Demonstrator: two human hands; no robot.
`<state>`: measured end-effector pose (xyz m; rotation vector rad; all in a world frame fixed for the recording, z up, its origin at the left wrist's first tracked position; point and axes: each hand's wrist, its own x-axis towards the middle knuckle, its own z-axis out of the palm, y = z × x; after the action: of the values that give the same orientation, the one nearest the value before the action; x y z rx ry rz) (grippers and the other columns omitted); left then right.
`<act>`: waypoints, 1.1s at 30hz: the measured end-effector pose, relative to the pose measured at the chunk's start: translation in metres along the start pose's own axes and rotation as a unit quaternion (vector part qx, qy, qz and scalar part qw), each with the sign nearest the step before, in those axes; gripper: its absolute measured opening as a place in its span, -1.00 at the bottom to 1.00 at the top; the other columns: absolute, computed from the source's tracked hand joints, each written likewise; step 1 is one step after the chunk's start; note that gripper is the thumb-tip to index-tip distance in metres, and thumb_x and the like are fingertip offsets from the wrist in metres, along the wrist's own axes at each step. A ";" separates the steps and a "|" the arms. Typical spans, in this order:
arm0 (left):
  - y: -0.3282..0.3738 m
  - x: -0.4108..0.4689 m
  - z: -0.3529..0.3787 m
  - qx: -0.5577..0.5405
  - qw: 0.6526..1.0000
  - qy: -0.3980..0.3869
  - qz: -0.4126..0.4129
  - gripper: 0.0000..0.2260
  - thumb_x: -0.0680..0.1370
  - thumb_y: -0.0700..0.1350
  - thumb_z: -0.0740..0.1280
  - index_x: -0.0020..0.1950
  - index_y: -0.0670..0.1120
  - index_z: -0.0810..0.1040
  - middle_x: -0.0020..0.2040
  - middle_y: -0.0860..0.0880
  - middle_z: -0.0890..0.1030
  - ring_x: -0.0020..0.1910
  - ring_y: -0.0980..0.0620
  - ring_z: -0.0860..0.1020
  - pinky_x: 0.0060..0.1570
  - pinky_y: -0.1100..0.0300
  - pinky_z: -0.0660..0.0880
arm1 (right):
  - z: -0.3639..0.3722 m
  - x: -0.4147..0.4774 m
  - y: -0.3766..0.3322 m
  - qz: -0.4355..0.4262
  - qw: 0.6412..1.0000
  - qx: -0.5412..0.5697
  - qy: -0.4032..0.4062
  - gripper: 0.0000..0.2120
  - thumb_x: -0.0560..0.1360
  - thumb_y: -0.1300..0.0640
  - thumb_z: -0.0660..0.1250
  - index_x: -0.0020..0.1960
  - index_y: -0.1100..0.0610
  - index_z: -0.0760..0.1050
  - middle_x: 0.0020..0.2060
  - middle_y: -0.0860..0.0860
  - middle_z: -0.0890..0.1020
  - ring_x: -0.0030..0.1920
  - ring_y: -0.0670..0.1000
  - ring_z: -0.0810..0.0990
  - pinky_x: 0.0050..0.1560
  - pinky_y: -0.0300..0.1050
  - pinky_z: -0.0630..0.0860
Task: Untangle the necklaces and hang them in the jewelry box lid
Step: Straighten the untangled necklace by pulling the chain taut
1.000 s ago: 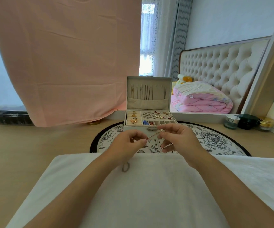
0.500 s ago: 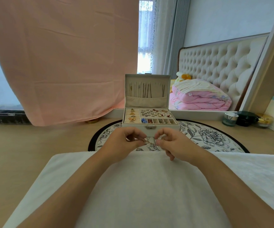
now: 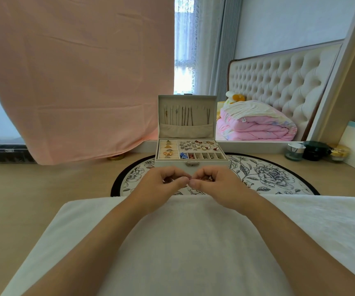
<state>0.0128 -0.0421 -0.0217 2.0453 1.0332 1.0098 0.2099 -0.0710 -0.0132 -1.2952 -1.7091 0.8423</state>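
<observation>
Necklace [image 3: 205, 178] pinched between curled fingers [image 3: 179, 181] of left hand [image 3: 159, 188], right hand [image 3: 219, 185], jewelry box [image 3: 172, 164] open behind

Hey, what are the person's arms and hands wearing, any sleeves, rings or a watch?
The left forearm and right forearm are bare, no sleeves in view. The left hand and right hand wear no gloves; no watch, bracelet or ring shows.

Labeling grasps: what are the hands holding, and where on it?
Left hand and right hand each pinch the necklace, at chain bunched between them; exact spot hidden.
</observation>
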 end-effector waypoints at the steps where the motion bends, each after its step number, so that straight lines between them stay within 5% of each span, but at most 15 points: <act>1: 0.001 0.000 0.001 0.007 1.000 0.002 -0.003 -0.91 0.57 -0.05 0.41 0.01 0.12 0.70 -0.14 0.12 0.70 -0.12 0.12 0.64 -0.07 0.22 0.58 | 0.000 0.000 0.000 -0.007 1.000 0.005 0.007 -0.95 0.50 0.13 0.49 -0.09 0.11 0.67 -0.51 -0.18 0.50 -0.46 -0.21 0.38 -0.38 -0.39 0.34; 7: 0.005 0.001 0.004 -0.040 0.997 0.024 -0.055 -0.93 0.52 -0.14 0.45 -0.05 0.03 0.68 -0.18 0.05 0.71 -0.12 -0.05 0.65 -0.09 0.09 0.61 | 0.003 0.002 0.001 -0.031 0.999 -0.006 0.044 -0.97 0.51 0.19 0.47 -0.06 0.09 0.67 -0.46 -0.17 0.50 -0.45 -0.18 0.37 -0.37 -0.37 0.34; 12: 0.011 -0.002 0.008 -0.123 0.986 0.026 -0.105 -0.94 0.54 -0.24 0.40 -0.07 -0.09 0.64 -0.18 -0.02 0.73 -0.27 0.11 0.64 -0.29 0.31 0.51 | 0.003 0.003 0.000 -0.067 0.996 0.004 0.057 -0.79 0.54 0.32 0.37 -0.16 0.04 0.52 -0.27 -0.03 0.51 -0.45 -0.19 0.34 -0.36 -0.34 0.33; 17: 0.013 -0.001 0.009 -0.188 0.971 0.024 -0.148 -0.97 0.55 -0.24 0.41 -0.07 -0.14 0.64 -0.16 -0.07 0.73 -0.28 0.04 0.62 -0.23 0.16 0.55 | 0.005 0.000 0.000 -0.089 0.988 -0.074 0.098 -0.66 0.45 0.36 0.35 -0.25 -0.08 0.67 -0.28 0.03 0.61 -0.37 -0.14 0.45 -0.29 -0.27 0.41; 23: 0.012 -0.004 0.011 -0.209 0.963 0.040 -0.164 -0.93 0.52 -0.17 0.47 -0.02 -0.12 0.70 -0.12 -0.11 0.73 -0.23 0.02 0.65 -0.17 0.12 0.61 | 0.010 0.001 -0.005 -0.040 0.986 -0.102 0.127 -0.86 0.44 0.03 0.53 -0.27 -0.14 0.68 -0.30 -0.11 0.63 -0.29 -0.20 0.55 -0.26 -0.35 0.44; 28: 0.012 -0.005 0.008 -0.217 0.960 0.028 -0.173 -0.92 0.51 -0.16 0.48 -0.02 -0.08 0.74 -0.12 -0.10 0.73 -0.21 0.05 0.66 -0.21 0.16 0.63 | 0.014 -0.001 -0.006 0.052 0.991 0.061 0.105 -0.96 0.45 0.09 0.54 -0.11 0.04 0.74 -0.40 -0.18 0.67 -0.36 -0.30 0.56 -0.22 -0.35 0.43; 33: 0.013 -0.006 0.010 -0.238 0.950 0.039 -0.200 -0.93 0.52 -0.17 0.47 -0.02 -0.13 0.73 -0.10 -0.10 0.73 -0.18 0.01 0.66 -0.11 0.03 0.65 | 0.017 0.000 -0.003 0.067 0.991 0.066 0.100 -0.96 0.47 0.08 0.52 -0.13 0.04 0.72 -0.40 -0.18 0.64 -0.36 -0.25 0.53 -0.20 -0.27 0.45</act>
<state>0.0235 -0.0548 -0.0188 1.3502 1.0634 1.0087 0.1935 -0.0723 -0.0181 -1.3671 -1.3997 0.8569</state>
